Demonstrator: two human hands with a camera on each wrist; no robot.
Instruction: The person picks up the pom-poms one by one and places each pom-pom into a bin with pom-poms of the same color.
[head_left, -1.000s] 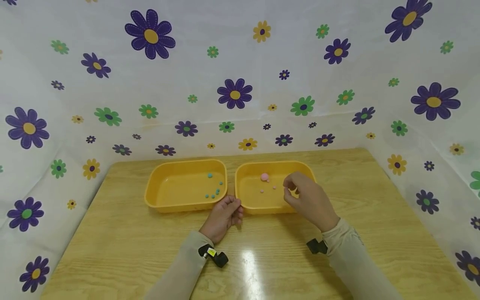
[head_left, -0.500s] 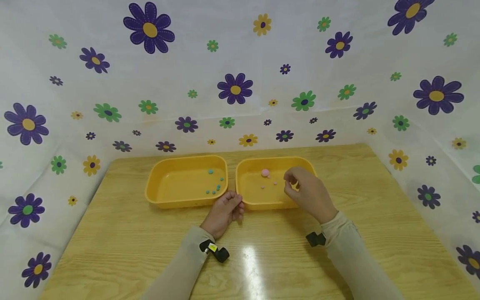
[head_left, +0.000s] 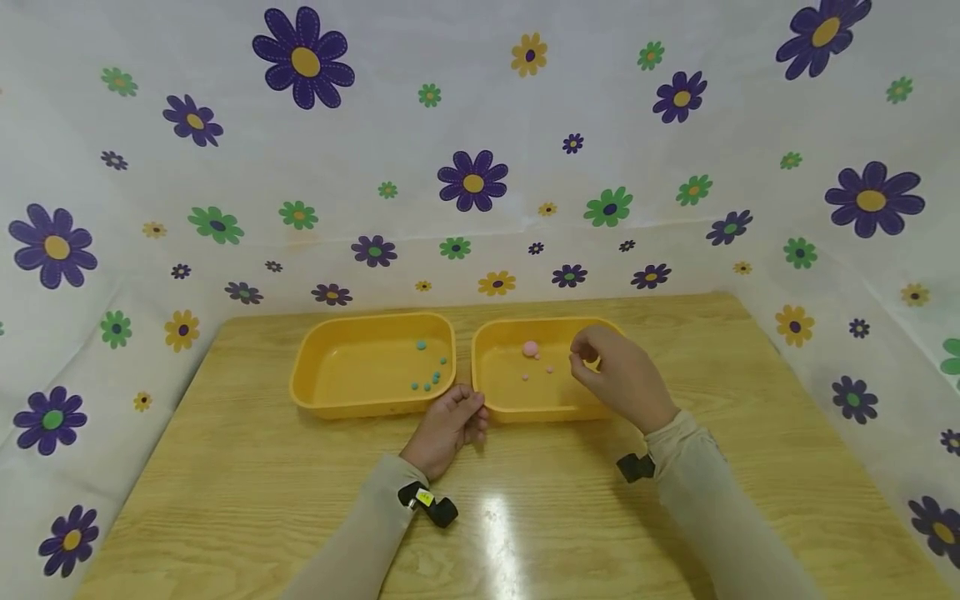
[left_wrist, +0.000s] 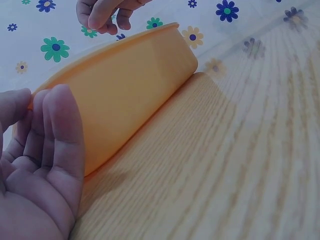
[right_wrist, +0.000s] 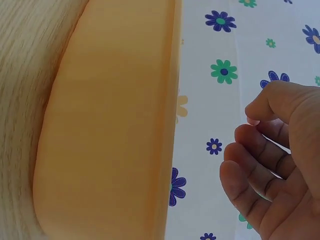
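Observation:
Two yellow plastic trays stand side by side in the head view. Several small teal balls (head_left: pixel 437 377) lie at the right end of the left tray (head_left: pixel 367 408). My left hand (head_left: pixel 446 429) pinches the front left corner of the right tray (head_left: pixel 517 414), its thumb and fingertips at the rim in the left wrist view. Inside that tray are a larger pink ball (head_left: pixel 530 348) and several tiny pink ones (head_left: pixel 549 369). Above its right side, my right hand (head_left: pixel 626 379) pinches what looks like a tiny pink ball (right_wrist: pixel 253 121), mostly hidden between thumb and index finger.
Both trays sit near the back of a wood-grain table (head_left: pixel 525 517). A white cloth with printed flowers (head_left: pixel 472 183) hangs behind the table and at both sides. A small black camera is worn on each wrist.
The head view shifts slightly. Both hands hold nearly the same places: the left at the tray corner, the right above the right tray. The balls lie as before.

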